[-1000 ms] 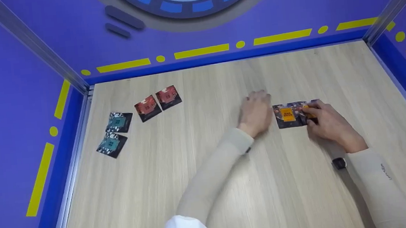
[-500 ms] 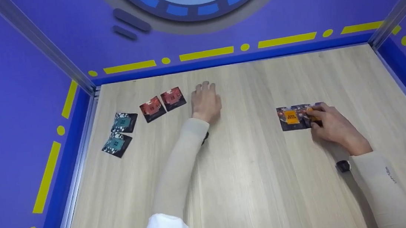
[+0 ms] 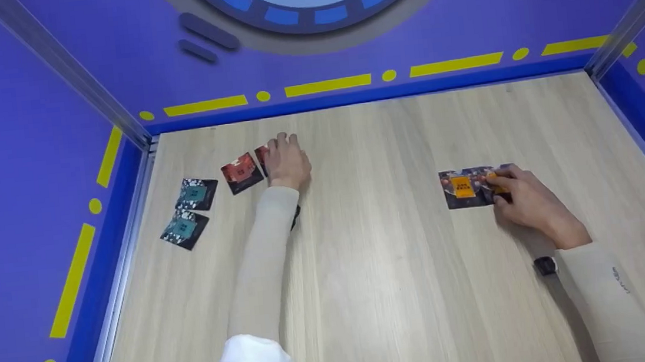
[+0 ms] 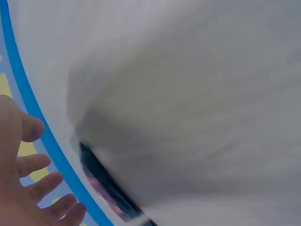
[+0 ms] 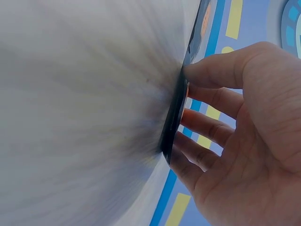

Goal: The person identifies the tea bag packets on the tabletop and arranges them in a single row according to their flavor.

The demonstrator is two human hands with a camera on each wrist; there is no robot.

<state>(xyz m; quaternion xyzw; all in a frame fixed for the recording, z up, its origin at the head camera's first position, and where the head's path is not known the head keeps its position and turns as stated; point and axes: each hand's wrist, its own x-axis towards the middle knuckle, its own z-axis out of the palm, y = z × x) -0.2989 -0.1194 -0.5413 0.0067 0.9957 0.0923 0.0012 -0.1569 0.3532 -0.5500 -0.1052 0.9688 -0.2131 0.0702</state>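
My left hand [image 3: 288, 163] is over the right-hand one of two red square packets, and this red packet [image 3: 260, 153] is mostly covered by it. In the left wrist view, the fingers are spread apart and the packet [image 4: 106, 181] lies beyond them. The other red packet [image 3: 242, 173] lies just to the left. At the right, my right hand [image 3: 529, 202] holds an orange-labelled dark packet [image 3: 501, 190], with thumb and fingers on it; the right wrist view shows that packet [image 5: 175, 120] edge-on. A matching orange-labelled packet [image 3: 463, 187] lies against its left side.
Two teal-labelled packets [image 3: 196, 194] lie at the left of the wooden table [image 3: 376, 247], their corners meeting. Blue-purple panels [image 3: 334, 55] with yellow marks close off the back and both sides.
My left hand has swept left, from beside the orange-labelled packets to over the right-hand red packet. My right hand has kept its place on the orange-labelled packet.
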